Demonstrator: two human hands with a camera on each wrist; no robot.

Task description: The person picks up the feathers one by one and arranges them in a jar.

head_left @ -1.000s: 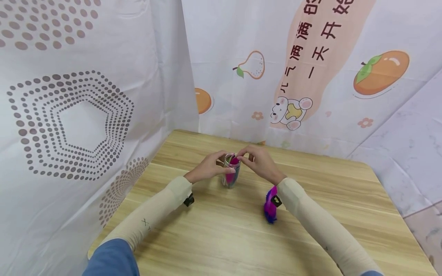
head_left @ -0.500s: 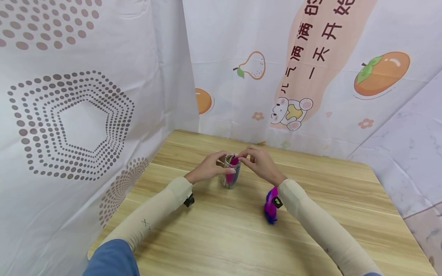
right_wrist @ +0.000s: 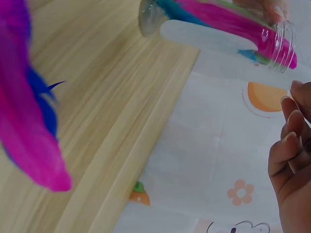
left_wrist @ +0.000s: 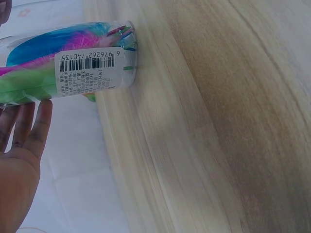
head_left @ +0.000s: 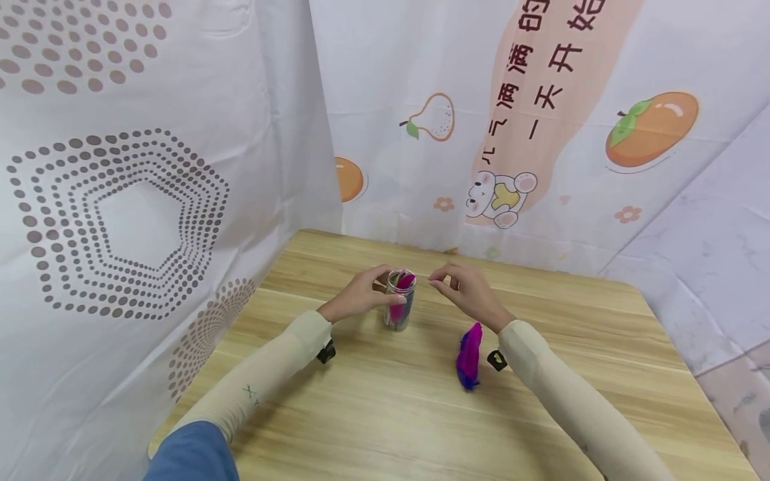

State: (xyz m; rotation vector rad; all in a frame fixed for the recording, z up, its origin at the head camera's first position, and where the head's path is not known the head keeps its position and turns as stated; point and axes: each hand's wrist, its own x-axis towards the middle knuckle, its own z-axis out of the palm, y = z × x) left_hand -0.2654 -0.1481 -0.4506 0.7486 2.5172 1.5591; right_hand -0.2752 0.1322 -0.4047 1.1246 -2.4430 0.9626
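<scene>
A clear jar (head_left: 397,323) stands upright on the wooden table, filled with coloured feathers (right_wrist: 228,17) in pink, blue and green. The tip of a pink feather reaches the open, threaded mouth. My left hand (head_left: 359,292) grips the jar near its top, thumb in front and fingers behind. In the left wrist view a white barcode label (left_wrist: 87,70) shows on its side. My right hand (head_left: 474,294) hovers just right of the mouth, fingers loosely bent and nothing visible between them. Nearer to me lie pink and blue feathers (head_left: 470,357), below the right wrist.
The wooden table (head_left: 373,414) meets a white printed curtain (head_left: 385,133) at the back, with another dotted curtain (head_left: 252,200) along the left. Both wrists wear small black cameras, the left one (head_left: 326,351) close over the tabletop.
My right hand has let go of the pink feather at the jar's mouth and moved a little to the right. The left hand keeps its grip on the jar.
</scene>
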